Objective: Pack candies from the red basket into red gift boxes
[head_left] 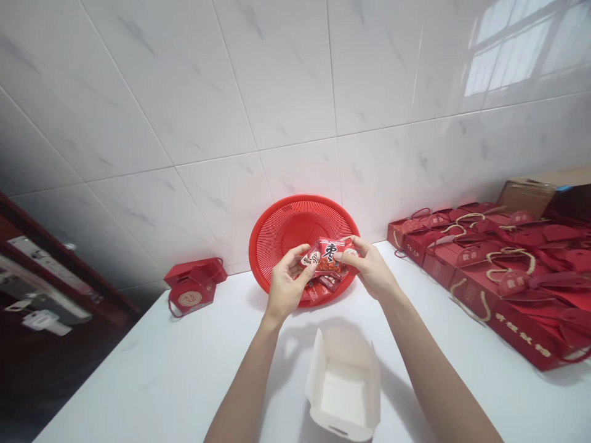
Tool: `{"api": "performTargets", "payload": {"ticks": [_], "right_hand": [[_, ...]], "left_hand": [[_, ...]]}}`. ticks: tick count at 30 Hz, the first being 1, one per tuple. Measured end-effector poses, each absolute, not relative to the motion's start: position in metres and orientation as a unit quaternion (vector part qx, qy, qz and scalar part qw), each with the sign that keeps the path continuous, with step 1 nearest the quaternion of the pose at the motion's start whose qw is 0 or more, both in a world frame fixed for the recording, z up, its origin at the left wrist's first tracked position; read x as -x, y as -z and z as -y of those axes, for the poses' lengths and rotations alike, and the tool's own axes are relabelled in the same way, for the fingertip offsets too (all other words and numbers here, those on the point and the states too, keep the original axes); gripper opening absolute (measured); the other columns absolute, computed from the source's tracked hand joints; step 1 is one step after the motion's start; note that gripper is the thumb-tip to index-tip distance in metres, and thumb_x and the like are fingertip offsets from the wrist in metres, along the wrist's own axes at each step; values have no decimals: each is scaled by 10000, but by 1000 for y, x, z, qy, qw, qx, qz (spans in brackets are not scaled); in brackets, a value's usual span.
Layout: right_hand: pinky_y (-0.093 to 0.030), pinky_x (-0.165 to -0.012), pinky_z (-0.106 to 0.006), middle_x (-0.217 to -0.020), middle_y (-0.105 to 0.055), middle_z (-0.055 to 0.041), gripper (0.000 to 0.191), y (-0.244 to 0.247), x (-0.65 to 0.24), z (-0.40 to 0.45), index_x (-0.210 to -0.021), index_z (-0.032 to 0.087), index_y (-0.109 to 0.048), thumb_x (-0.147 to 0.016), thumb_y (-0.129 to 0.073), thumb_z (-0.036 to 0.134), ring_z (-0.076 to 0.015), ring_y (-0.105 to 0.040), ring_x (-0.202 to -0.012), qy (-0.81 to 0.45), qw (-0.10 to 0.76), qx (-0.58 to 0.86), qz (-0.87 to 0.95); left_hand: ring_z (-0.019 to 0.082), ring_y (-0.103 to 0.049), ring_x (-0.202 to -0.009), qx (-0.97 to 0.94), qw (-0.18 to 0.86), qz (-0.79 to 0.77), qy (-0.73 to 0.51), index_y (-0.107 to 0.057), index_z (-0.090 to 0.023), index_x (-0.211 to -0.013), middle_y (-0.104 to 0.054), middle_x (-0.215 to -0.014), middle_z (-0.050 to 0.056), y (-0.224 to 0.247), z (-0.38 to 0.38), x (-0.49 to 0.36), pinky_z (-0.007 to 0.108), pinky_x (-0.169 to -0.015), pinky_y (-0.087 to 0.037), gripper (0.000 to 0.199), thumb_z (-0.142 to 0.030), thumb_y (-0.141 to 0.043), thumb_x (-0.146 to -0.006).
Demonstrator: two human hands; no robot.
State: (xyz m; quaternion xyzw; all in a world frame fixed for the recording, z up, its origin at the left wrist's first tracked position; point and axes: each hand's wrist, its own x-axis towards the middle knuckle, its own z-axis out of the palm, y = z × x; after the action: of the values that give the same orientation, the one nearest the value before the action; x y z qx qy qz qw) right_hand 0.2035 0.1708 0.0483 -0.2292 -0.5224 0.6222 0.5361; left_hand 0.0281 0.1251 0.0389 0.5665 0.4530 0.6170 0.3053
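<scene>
Both hands are raised over the front part of a round red basket [266,229] that leans against the wall. My left hand [287,280] pinches a small red and clear packet [310,258]. My right hand [369,266] has its thumb and fingers closed on red packets [329,253], one of them with a large dark character. More red packets [318,291] lie in the bottom of the basket. Nearer to me, between my forearms, an open white box [344,387] stands on the table, with nothing inside it.
Red hexagonal boxes [190,294] sit at the table's left edge. Many red gift boxes with cord handles [489,301] fill the right side, a cardboard box [526,195] behind them. A tiled wall [295,92] rises behind the white table [161,375].
</scene>
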Motion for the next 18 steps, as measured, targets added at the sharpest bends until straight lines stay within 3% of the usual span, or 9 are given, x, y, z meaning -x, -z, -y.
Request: {"api": "performTargets", "payload": {"ticks": [12, 18], "right_hand": [[-488, -647, -285, -776, -686, 7, 304, -49, -204, -169, -831, 197, -645, -649, -836, 349, -156, -607, -676, -616, 532, 228, 534], [-496, -622, -289, -790, -694, -7, 319, -50, -203, -169, -826, 195, -653, -637, -844, 368, -167, -608, -674, -618, 528, 238, 531]], "left_hand": [[238, -679, -1108, -631, 241, -453, -583, -635, -177, -1214, -683, -1251, 119, -33, -124, -25, 341, -947, -569, 388, -326, -678, -858], [246, -687, -1106, -622, 249, -459, -583, -652, -175, -1210, -696, -1248, 117, -33, -124, -25, 347, -936, -580, 382, -368, -660, -880]]}}
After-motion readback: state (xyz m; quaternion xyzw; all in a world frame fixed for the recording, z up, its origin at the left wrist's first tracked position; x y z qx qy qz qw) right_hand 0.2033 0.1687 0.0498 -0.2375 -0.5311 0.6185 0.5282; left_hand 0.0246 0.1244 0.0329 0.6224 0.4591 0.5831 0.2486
